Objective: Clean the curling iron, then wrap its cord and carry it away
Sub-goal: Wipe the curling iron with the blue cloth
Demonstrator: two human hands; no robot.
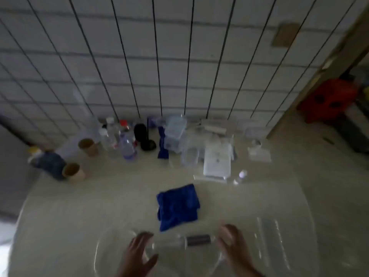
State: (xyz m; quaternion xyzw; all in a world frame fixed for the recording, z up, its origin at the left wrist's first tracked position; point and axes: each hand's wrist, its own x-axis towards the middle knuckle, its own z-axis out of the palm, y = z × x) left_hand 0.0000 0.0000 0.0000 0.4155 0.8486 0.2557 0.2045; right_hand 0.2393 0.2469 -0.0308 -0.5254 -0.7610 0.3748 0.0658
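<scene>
Iron between left hand, right hand

Single wide-angle view from the head, facing forward and down over a table.

The camera sits above the table's near side. The left hand and right hand come in at the bottom, closest to the lens, with a cloth just beyond them. Farther off, bottles stand along the table's back edge under a wall that fills the upper half. The picture is blurred and its lines bow toward the edges.
</scene>
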